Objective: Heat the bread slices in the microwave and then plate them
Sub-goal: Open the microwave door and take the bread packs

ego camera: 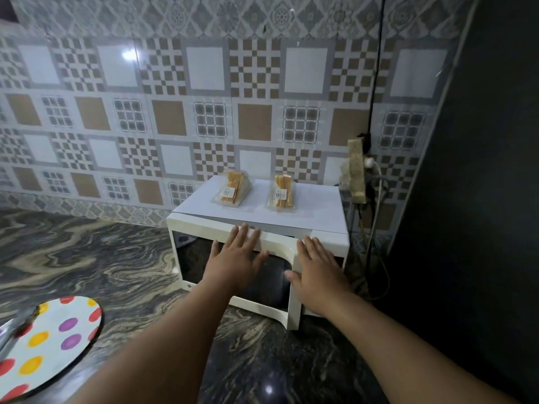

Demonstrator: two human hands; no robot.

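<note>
Atop microwave (291, 205): bread packs (233, 189) | beyond left hand (236, 258)

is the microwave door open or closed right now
Slightly open. The microwave door stands swung out from the body, with a dark gap along its top edge and its right edge forward of the panel. Both hands, left and right, lie flat on it.

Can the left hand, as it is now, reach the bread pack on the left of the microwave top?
Probably yes. The left hand lies flat on the microwave door, fingers open and holding nothing. The bread pack sits just beyond on the microwave top, with nothing between them.
</note>
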